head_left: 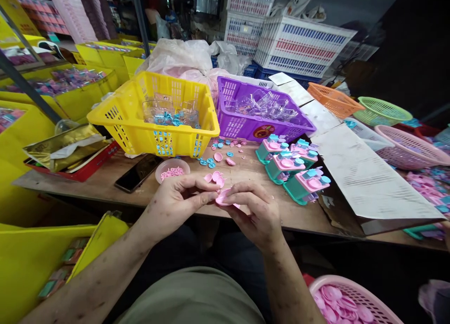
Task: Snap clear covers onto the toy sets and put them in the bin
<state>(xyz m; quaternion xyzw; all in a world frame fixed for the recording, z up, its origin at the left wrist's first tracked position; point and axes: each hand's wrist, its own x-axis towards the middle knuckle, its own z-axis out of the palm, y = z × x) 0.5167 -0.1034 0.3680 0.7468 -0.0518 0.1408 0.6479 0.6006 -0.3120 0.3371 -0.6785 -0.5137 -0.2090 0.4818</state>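
Clock set on the hands, 12 o'c. straight ahead of the seated person. Item: one shallow pink pc. (222, 199), held over the near edge of the wooden table (295, 214). L hand (176, 199): thumb & forefinger pinching its L edge, other fingers curled. R hand (255, 211): fingertips bent over its R side; more pink shows under them, can't tell if same pc. From where I stand, hands nearly meet, only the pc. between. At 12, just beyond: small cluster of round pink parts (218, 179); farther off, loose blue discs (211, 163) & assorted pink bits. At 10: clear round bowl (187, 168) w/ tiny pink parts; past it, dark phone (138, 175), flat on tabletop. Betw. 9 & 10: red tray (86, 173) w/ gold packet (65, 148) on top. At 11: yellow basket (128, 139), clear & blue pcs. inside. At 1: purple basket (234, 123), clear plastic pcs. inside. At 2: four toy units (285, 164), grouped close, upright, green bases, pink bodies, blue tops. At 3, beyond the units: long white panel (372, 178), lying at an angle. At 4, below table level: round pink basket (325, 281) w/ a heap of pink oval parts (341, 305).
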